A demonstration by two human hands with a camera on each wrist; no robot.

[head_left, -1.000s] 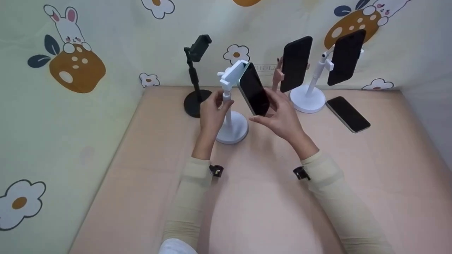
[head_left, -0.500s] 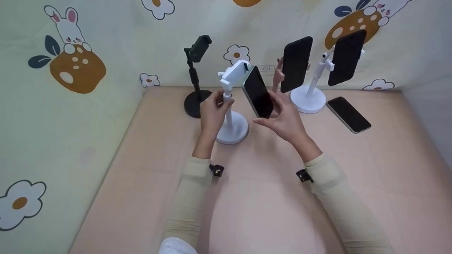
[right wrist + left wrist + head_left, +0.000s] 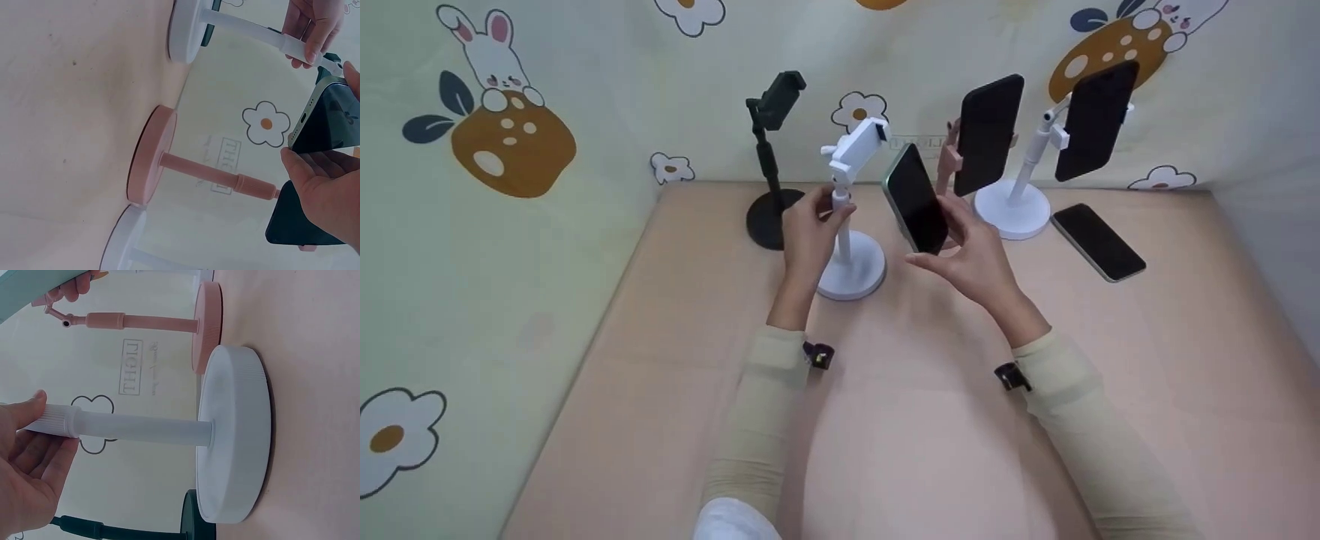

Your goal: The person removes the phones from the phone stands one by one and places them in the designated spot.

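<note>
The left hand (image 3: pixel 810 236) grips the upper pole of a white phone stand (image 3: pixel 849 289); in the left wrist view its thumb and fingers (image 3: pixel 56 461) wrap the ribbed collar. That stand's clamp (image 3: pixel 858 150) holds no phone and tilts up to the right. A green-edged phone (image 3: pixel 915 199) rests tilted in the right hand (image 3: pixel 979 259), its dark screen towards the head camera, apart from the clamp. In the right wrist view the right hand (image 3: pixel 332 197) holds the phone (image 3: pixel 332 118) by its lower part, fingers behind it.
A black stand (image 3: pixel 767 221) with an unoccupied clamp is at the back left. Right of the held phone, a pink stand (image 3: pixel 949 161) and another white stand (image 3: pixel 1012 214) each bear a phone. One more phone (image 3: pixel 1099 241) lies flat at the right.
The right hand and its phone have moved right and slightly down, widening the gap from the white clamp. The left hand keeps its grip on the pole. The head view has shifted slightly.
</note>
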